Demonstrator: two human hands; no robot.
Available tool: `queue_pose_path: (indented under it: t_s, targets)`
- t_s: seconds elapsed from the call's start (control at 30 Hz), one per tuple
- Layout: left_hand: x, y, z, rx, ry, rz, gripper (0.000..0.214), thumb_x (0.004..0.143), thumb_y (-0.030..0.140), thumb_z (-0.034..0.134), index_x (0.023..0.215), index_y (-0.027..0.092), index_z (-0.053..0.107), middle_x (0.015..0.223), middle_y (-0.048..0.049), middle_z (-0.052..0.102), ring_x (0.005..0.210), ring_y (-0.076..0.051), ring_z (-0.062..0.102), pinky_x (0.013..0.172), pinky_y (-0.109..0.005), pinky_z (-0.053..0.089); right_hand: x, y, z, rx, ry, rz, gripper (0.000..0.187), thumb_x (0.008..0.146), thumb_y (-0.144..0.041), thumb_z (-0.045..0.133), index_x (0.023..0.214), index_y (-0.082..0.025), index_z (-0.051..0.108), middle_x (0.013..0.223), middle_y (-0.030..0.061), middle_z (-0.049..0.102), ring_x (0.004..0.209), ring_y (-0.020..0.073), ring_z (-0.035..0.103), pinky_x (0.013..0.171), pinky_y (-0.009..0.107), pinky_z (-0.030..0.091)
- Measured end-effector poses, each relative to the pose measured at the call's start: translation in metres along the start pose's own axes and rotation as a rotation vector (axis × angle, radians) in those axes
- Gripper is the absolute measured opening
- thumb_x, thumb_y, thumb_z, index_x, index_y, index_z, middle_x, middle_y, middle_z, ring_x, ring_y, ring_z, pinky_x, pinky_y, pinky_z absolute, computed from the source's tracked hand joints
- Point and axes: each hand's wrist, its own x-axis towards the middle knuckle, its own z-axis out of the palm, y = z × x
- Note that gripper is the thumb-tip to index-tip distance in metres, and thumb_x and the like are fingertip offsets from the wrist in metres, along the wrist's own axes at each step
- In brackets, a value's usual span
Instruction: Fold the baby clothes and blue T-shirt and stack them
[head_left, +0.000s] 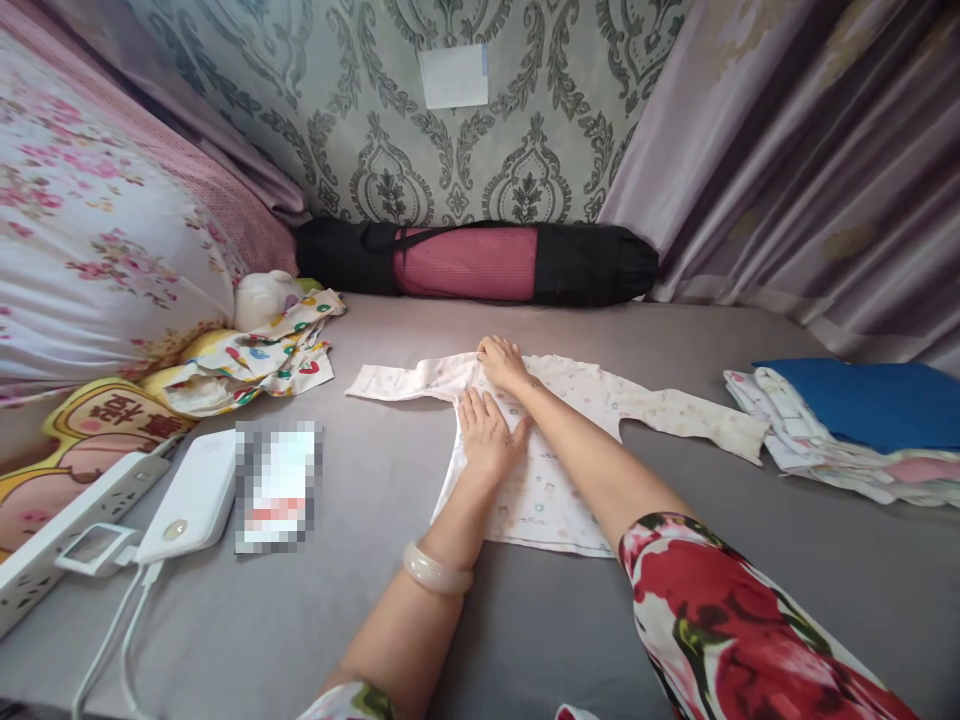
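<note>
A small pale printed baby top (551, 480) lies spread flat on the grey sheet (390, 620), sleeves stretched out to both sides. My left hand (487, 432) rests flat on its left chest part, fingers stretched out, a pale bangle on the wrist. My right hand (501, 362) is at the neckline, with fingers curled and pressed onto the fabric near the collar.
A stack of folded clothes (840, 440) with a blue piece on top lies at the right. A rolled mat in a black bag (480, 262) lies by the wall. At the left are a colourful cloth (262, 360), a white power bank (191, 495), a power strip (67, 520) and cables.
</note>
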Motion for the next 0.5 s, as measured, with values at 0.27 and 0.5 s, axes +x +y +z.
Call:
queue_pose_path:
  t_s: [0.27, 0.5]
  targets:
    - [-0.001, 0.0, 0.0, 0.022, 0.016, 0.002, 0.088, 0.09, 0.06, 0.04, 0.147, -0.006, 0.03, 0.156, -0.0297, 0.021, 0.147, -0.042, 0.014, 0.118, -0.056, 0.016, -0.001, 0.033, -0.018, 0.067, -0.003, 0.016, 0.036, 0.098, -0.019, 0.035, 0.123, -0.024, 0.06, 0.132, 0.0054, 0.06, 0.123, 0.0206, 0.051, 0.101, 0.037, 0.036]
    - [-0.004, 0.001, -0.004, 0.048, -0.005, 0.02, 0.082, 0.093, 0.058, 0.036, 0.148, -0.002, 0.034, 0.157, -0.0245, 0.025, 0.146, -0.044, 0.014, 0.119, -0.056, 0.015, -0.007, 0.045, -0.025, -0.035, -0.097, 0.075, 0.032, 0.092, -0.019, 0.049, 0.119, -0.022, 0.065, 0.128, 0.0089, 0.061, 0.122, 0.0235, 0.052, 0.102, 0.034, 0.038]
